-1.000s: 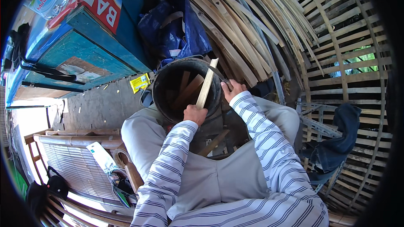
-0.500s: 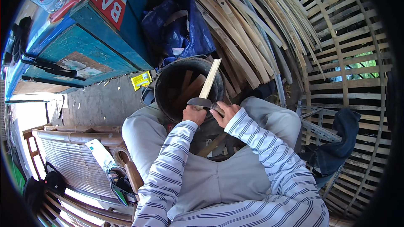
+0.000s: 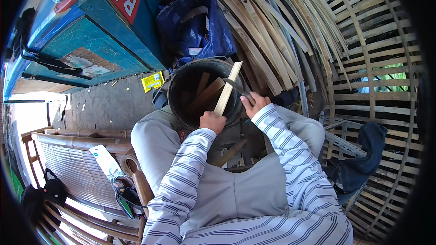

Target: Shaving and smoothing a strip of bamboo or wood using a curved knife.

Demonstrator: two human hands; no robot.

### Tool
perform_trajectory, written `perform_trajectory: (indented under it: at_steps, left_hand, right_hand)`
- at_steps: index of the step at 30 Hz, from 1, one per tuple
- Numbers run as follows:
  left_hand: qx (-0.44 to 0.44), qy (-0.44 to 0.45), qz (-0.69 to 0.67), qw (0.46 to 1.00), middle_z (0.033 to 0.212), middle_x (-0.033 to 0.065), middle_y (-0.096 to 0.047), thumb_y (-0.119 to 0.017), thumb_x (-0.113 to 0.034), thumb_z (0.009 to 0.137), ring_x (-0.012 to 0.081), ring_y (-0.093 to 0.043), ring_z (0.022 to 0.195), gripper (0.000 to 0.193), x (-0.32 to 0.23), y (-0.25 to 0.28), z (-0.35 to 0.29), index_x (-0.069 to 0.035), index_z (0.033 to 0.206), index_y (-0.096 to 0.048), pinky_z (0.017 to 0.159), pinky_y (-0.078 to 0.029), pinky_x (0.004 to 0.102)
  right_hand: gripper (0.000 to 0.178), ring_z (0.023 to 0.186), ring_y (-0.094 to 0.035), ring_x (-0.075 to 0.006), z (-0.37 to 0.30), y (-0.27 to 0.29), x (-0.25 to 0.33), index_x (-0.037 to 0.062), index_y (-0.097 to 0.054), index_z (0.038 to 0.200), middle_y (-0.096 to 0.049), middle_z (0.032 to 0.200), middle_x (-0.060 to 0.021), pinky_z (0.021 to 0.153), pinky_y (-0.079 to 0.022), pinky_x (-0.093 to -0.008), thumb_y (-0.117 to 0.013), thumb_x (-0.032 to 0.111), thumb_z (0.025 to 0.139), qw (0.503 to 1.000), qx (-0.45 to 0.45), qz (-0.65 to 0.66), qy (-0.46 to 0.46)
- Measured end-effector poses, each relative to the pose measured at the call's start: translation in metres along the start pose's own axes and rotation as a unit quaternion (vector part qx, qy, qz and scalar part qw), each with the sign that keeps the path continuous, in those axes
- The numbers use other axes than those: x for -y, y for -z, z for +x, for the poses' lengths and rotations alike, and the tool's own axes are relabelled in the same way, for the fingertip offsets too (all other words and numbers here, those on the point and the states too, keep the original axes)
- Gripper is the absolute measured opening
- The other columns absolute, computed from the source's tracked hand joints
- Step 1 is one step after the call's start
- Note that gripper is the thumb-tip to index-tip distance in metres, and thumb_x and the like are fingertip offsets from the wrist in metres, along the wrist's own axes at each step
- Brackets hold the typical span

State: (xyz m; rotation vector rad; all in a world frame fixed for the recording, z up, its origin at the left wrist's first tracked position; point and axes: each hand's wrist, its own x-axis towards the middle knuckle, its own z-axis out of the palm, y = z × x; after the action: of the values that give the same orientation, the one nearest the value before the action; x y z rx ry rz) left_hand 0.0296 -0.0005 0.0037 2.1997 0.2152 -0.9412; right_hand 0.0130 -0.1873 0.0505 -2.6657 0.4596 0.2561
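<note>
My left hand (image 3: pixel 212 123) is closed round the lower end of a pale split bamboo strip (image 3: pixel 227 88), which slants up and away over a black bucket (image 3: pixel 171 96). In my right hand (image 3: pixel 256 104) is the handle of a knife with a short curved blade (image 3: pixel 236 85). The blade crosses the upper part of the strip from its right side; whether it touches or cuts in, I cannot tell. Inside the bucket lie several brown wood pieces (image 3: pixel 205 96). The bucket stands between my knees.
Long bamboo slats (image 3: pixel 259 31) are piled beyond the bucket on the right. A blue bag (image 3: pixel 195 31) sits behind it, beside a teal cabinet (image 3: pixel 109 41). A yellow packet (image 3: pixel 152 81) lies on the floor. A bamboo bench (image 3: pixel 81 143) stands at left, a slatted wall (image 3: pixel 377 54) at right.
My right hand has moved up and right with the knife, from just above my left hand to farther along the strip. The left hand keeps its hold, slightly shifted.
</note>
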Motion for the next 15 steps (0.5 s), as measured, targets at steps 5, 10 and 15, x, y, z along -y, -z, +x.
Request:
perform_trajectory:
  at_steps: [5, 10, 15]
  left_hand:
    - [-0.044, -0.011, 0.0, 0.999, 0.108, 0.0285, -0.063, -0.059, -0.037, 0.072, 0.0414, -0.06, 0.104, 0.054, 0.004, -0.006, 0.011, 0.005, 0.105, -0.066, 0.098, -0.045, 0.041]
    - [-0.046, -0.031, 0.06, 0.997, 0.109, 0.0267, -0.063, -0.055, -0.036, 0.077, 0.0409, -0.06, 0.103, 0.047, 0.015, -0.012, 0.026, 0.002, 0.102, -0.068, 0.097, -0.046, 0.0415]
    - [-0.09, -0.095, 0.044, 0.99, 0.108, 0.0261, -0.064, -0.054, -0.036, 0.077, 0.041, -0.061, 0.103, 0.047, 0.046, -0.026, 0.036, 0.002, 0.102, -0.068, 0.096, -0.046, 0.041]
  right_hand:
    - [0.042, 0.072, -0.063, -0.0444, -0.012, -0.008, 0.002, 0.0109, -0.067, 0.1, -0.066, 0.075, -0.0221, 0.069, -0.052, -0.0522, -0.064, 0.049, 0.082, 0.997, -0.002, -0.001, 0.079]
    - [0.043, 0.069, -0.063, -0.0438, -0.017, -0.025, 0.011, 0.0117, -0.066, 0.104, -0.066, 0.074, -0.0231, 0.066, -0.052, -0.052, -0.064, 0.049, 0.082, 0.991, -0.097, 0.007, 0.095]
    - [0.045, 0.074, -0.066, -0.0454, -0.041, -0.011, 0.034, 0.0088, -0.064, 0.107, -0.066, 0.072, -0.0213, 0.072, -0.055, -0.0505, -0.063, 0.048, 0.083, 0.992, 0.025, -0.019, 0.125]
